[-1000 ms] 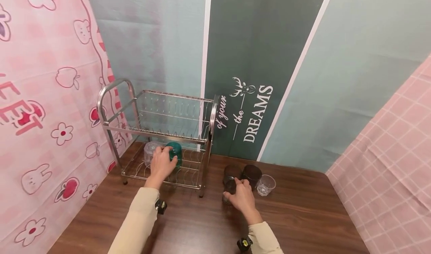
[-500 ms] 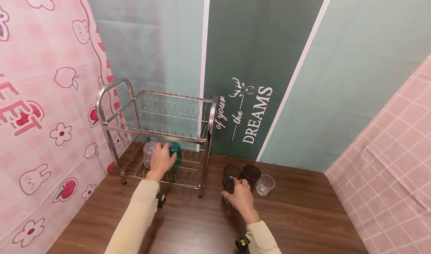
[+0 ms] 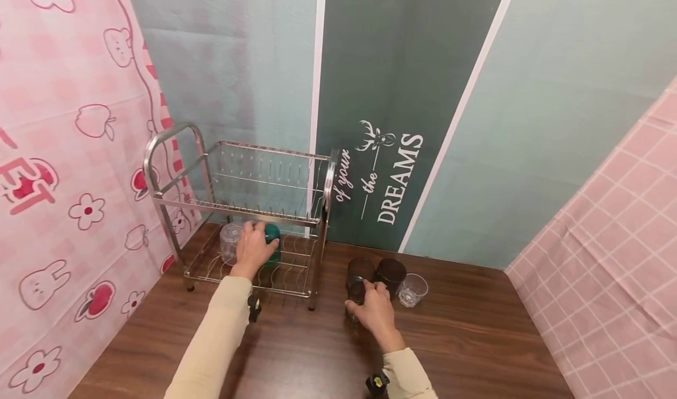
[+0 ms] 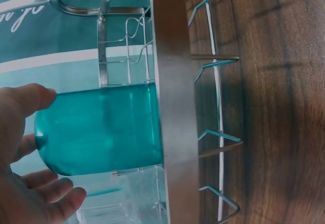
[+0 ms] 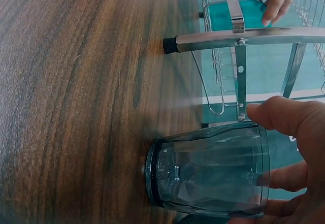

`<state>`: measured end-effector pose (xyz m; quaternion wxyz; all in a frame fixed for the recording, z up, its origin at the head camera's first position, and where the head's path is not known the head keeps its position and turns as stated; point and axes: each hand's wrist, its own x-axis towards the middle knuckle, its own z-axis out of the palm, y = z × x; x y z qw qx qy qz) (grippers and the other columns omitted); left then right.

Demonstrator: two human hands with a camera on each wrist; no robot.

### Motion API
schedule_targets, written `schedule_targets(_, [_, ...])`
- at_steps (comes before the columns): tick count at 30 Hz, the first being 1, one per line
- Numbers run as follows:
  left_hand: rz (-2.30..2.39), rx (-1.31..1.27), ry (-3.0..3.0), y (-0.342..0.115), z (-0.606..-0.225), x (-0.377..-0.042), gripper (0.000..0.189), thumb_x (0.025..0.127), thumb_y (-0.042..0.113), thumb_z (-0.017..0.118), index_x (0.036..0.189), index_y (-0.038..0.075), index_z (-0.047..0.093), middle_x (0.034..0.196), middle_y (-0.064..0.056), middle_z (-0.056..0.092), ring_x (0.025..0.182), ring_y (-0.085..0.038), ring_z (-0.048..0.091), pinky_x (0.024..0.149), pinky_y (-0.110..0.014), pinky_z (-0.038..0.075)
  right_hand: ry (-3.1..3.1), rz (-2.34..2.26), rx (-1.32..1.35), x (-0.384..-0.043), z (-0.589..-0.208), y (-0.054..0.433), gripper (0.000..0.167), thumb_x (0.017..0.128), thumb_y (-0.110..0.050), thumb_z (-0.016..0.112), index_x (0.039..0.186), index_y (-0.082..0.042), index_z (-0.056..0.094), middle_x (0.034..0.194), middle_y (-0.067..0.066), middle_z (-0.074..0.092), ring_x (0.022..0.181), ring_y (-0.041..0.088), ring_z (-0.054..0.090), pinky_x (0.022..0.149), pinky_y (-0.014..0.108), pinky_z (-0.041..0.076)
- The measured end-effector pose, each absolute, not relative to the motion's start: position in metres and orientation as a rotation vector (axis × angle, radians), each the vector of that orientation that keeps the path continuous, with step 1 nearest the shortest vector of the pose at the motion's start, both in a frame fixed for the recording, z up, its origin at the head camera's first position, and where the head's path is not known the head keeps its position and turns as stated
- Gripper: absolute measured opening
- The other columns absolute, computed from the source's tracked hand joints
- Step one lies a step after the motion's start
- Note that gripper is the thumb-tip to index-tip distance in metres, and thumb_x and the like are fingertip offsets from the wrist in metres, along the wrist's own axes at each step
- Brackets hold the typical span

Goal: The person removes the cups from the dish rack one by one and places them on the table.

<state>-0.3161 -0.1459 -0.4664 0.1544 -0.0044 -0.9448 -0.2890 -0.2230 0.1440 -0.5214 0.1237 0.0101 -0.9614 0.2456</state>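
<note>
My left hand point(image 3: 254, 249) has its thumb and fingers round the base of a teal cup point(image 4: 101, 130), which stands upside down on the lower tier of a metal dish rack point(image 3: 264, 215). Beside that cup, partly behind the hand, a clear cup point(image 3: 230, 243) also sits inverted. On the table right of the rack, my right hand point(image 3: 376, 308) grips a see-through drinking glass point(image 5: 210, 170) near its rim, thumb on one side and fingers on the other. The glass is upright, its thick base right at the tabletop.
Two dark glasses point(image 3: 391, 274) stand just behind the right hand, and a small clear glass point(image 3: 413, 291) is to their right. The rack's front foot point(image 5: 170, 45) rests on the wooden table point(image 3: 465, 334). Fabric backdrops point(image 3: 597, 252) border the table.
The head view has shifted slightly, so everything sits a little further left. Both hands stay at the same cup and glass, with hardly any visible movement.
</note>
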Motion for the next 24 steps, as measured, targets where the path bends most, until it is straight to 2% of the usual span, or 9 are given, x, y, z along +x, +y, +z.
schedule_targets(7, [-0.923, -0.052, -2.667, -0.147, -0.470, -0.314, 0.055, 0.086, 0.024, 0.065, 0.129, -0.003, 0.046, 0.122, -0.029, 0.037, 0.111, -0.045, 0.040, 0.086, -0.058, 0.038, -2.808, 0.707, 0.022, -0.222, -0.523, 0.142, 0.071, 0.067, -0.036, 0.080, 0.120, 0.005, 0.057, 0.107, 0.023, 0.049, 0.097, 0.041, 0.050, 0.071, 0.052, 0.046])
schedule_targets(11, [-0.989, -0.062, -2.654, -0.148, -0.469, -0.315, 0.053, 0.085, 0.018, 0.066, 0.129, -0.005, 0.047, 0.121, -0.031, 0.038, 0.111, -0.047, 0.039, 0.089, -0.058, 0.036, -2.845, 0.675, 0.025, -0.222, -0.518, 0.142, 0.074, 0.070, -0.043, 0.077, 0.123, 0.005, 0.055, 0.109, 0.025, 0.049, 0.100, 0.042, 0.049, 0.075, 0.055, 0.043])
schedule_targets(15, [-0.935, -0.057, -2.654, -0.147, -0.460, -0.313, 0.054, 0.083, 0.021, 0.068, 0.124, -0.009, 0.049, 0.117, -0.031, 0.040, 0.107, -0.045, 0.042, 0.086, -0.056, 0.038, -2.856, 0.677, 0.028, -0.223, -0.507, 0.139, 0.075, 0.073, -0.047, 0.074, 0.125, 0.003, 0.054, 0.112, 0.026, 0.049, 0.102, 0.044, 0.047, 0.076, 0.059, 0.040])
schedule_targets(24, [-0.837, -0.088, -2.598, -0.142, -0.452, -0.302, 0.056, 0.078, 0.024, 0.074, 0.118, -0.009, 0.054, 0.111, -0.030, 0.045, 0.101, -0.044, 0.047, 0.082, -0.054, 0.042, -2.870, 0.674, 0.065, -0.215, -0.499, 0.133, 0.064, 0.075, -0.037, 0.075, 0.122, 0.002, 0.057, 0.111, 0.025, 0.051, 0.100, 0.043, 0.048, 0.075, 0.056, 0.041])
